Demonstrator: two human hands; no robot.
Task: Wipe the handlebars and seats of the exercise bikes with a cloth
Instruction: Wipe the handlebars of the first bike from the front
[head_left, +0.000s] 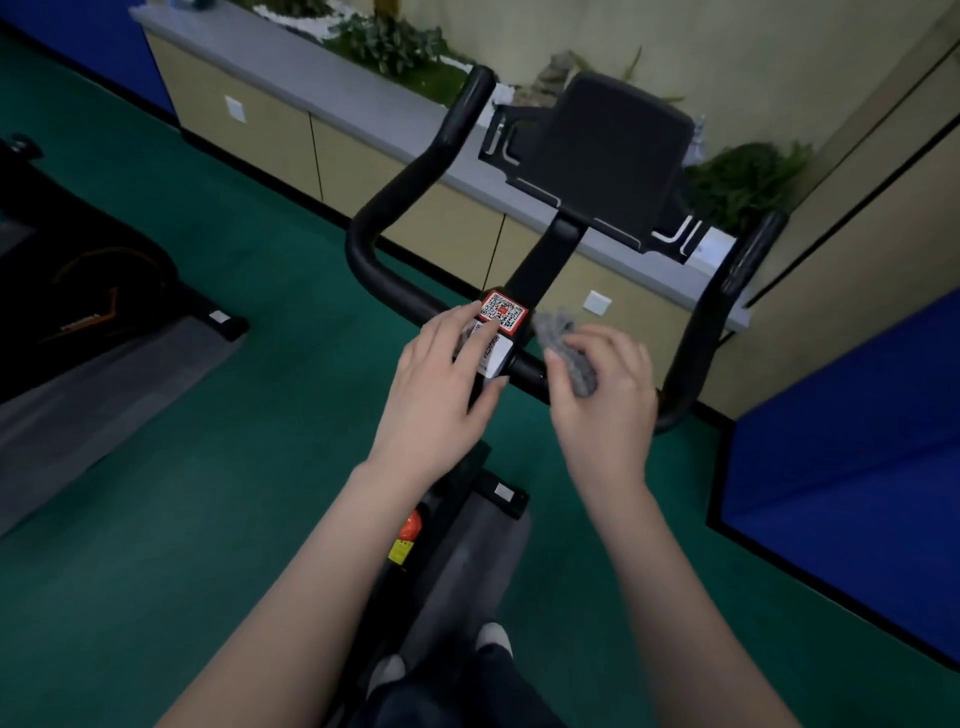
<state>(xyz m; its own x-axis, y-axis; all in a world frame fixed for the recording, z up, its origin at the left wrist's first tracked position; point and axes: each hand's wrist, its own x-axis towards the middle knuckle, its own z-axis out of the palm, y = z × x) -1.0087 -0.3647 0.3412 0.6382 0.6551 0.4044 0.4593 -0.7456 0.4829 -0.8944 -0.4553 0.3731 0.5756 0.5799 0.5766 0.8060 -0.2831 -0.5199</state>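
Note:
A black exercise bike stands in front of me, its curved handlebar (395, 208) reaching up on both sides of a dark console (608, 156). My left hand (441, 395) lies with straight fingers on the middle of the crossbar, over the white label beside the red QR sticker (503, 310). My right hand (608, 400) grips a bunched grey cloth (569, 353) and holds it against the crossbar just right of the stem. The bike's seat is not in view.
A second exercise bike (88, 306) on a grey mat stands at the left. A low beige cabinet (270, 130) with planters runs behind the bike. A blue padded panel (852, 447) stands at the right. Green floor surrounds the bike's base (498, 493).

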